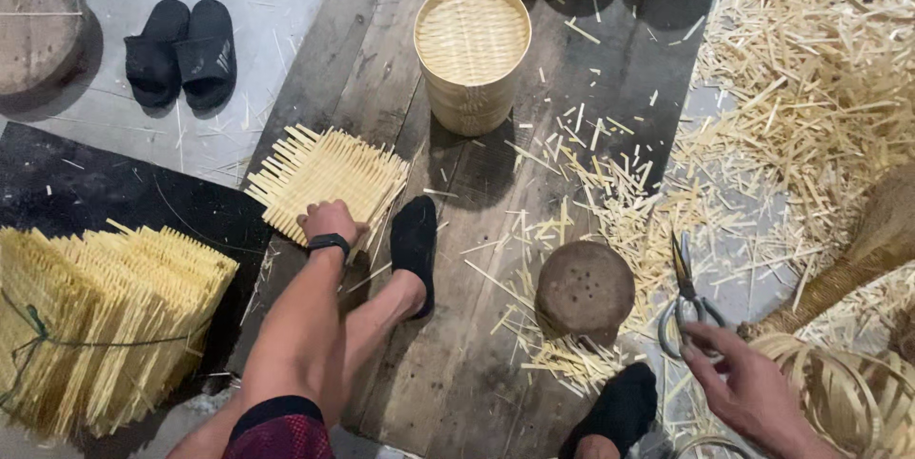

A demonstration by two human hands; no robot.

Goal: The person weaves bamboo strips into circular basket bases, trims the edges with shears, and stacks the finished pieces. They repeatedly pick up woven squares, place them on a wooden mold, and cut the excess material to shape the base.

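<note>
My left hand point(328, 220), with a black band on the wrist, reaches forward and grips the near edge of a woven bamboo mat point(324, 173) lying on the wooden boards. My right hand point(743, 383) is at the lower right, fingers through the handles of grey scissors point(684, 292) whose blades point away from me. Both my feet wear black socks; the left foot point(414, 249) rests beside the mat, the right foot point(620, 407) near a round wooden block point(584, 289).
A stack of round woven bamboo trays point(472, 54) stands ahead. A bundle of woven mats point(100, 321) tied with green cord lies at the left. Black slippers point(181, 49) and a tree stump point(40, 32) sit top left. Bamboo offcuts point(810, 97) and bamboo hoops point(848, 392) fill the right.
</note>
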